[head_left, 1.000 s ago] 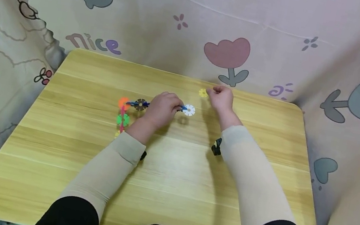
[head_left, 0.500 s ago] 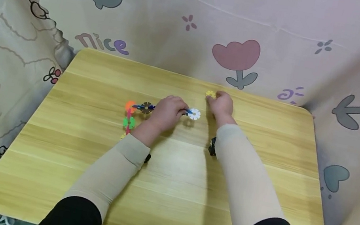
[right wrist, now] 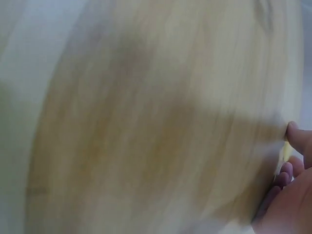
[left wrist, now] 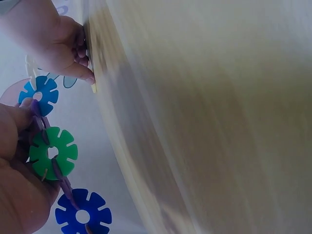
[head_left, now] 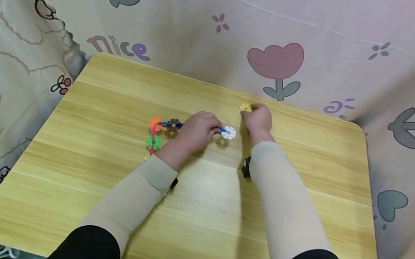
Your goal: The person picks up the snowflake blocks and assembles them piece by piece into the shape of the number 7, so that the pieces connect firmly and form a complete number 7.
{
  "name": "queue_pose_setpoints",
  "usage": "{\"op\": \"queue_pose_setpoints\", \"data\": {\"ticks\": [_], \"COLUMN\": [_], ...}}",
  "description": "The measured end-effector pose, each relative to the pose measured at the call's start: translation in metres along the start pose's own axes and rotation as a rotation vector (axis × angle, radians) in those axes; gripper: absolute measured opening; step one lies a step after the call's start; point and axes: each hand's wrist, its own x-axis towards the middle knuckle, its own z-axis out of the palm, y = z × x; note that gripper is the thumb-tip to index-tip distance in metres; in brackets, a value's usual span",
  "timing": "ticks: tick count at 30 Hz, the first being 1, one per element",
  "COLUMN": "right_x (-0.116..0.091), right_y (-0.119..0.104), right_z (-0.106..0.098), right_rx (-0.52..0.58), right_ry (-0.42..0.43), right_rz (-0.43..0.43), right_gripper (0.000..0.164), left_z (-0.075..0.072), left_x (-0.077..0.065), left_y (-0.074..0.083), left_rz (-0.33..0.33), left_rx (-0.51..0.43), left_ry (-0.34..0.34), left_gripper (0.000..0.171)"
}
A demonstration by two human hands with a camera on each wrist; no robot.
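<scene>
A chain of slotted snowflake discs hangs from my left hand (head_left: pixel 199 132), whose fingers and thumb grip it near the middle. Its right end carries a white disc (head_left: pixel 228 133); a brown disc (head_left: pixel 174 125) and an orange disc (head_left: pixel 155 123) lie to the left, where the chain bends down to a green disc (head_left: pixel 153 142). The left wrist view shows a light blue disc (left wrist: pixel 46 96), another green disc (left wrist: pixel 65 152) and a dark blue disc (left wrist: pixel 92 201) in the chain. My right hand (head_left: pixel 259 121) pinches a loose yellow disc (head_left: pixel 245 107) by the table's far edge.
The light wooden table (head_left: pixel 283 198) has rounded corners. Behind it and at both sides hangs a printed cloth (head_left: pixel 194 16) close to the edges. A small black wrist camera (head_left: pixel 246 168) sits under my right forearm.
My right hand has come down on the yellow disc, its thumb and fingers now around it. The left hand keeps its hold on the chain. The head view has shifted slightly.
</scene>
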Motion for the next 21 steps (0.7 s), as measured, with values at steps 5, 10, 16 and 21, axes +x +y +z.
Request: {"op": "queue_pose_setpoints", "data": {"ticks": [5, 10, 16, 21], "right_x": [-0.007, -0.011, -0.016, -0.028], "right_y": [0.005, 0.011, 0.017, 0.021], "right_z": [0.002, 0.006, 0.004, -0.003], "right_rx": [0.146, 0.240, 0.371, 0.444], "right_ry": [0.070, 0.131, 0.135, 0.075], "right_rz": [-0.021, -0.074, -0.091, -0.102], "right_gripper": [0.046, 0.029, 0.019, 0.025], "left_z": [0.001, 0.001, -0.001, -0.006], "left_x": [-0.001, -0.001, -0.003, -0.004], "left_y": [0.001, 0.004, 0.009, 0.012], "left_rz": [0.002, 0.002, -0.026, -0.029], "left_rx": [-0.006, 0.010, 0.013, 0.024], "left_ry": [0.000, -0.001, -0.015, -0.020], "left_gripper": [0.017, 0.017, 0.019, 0.020]}}
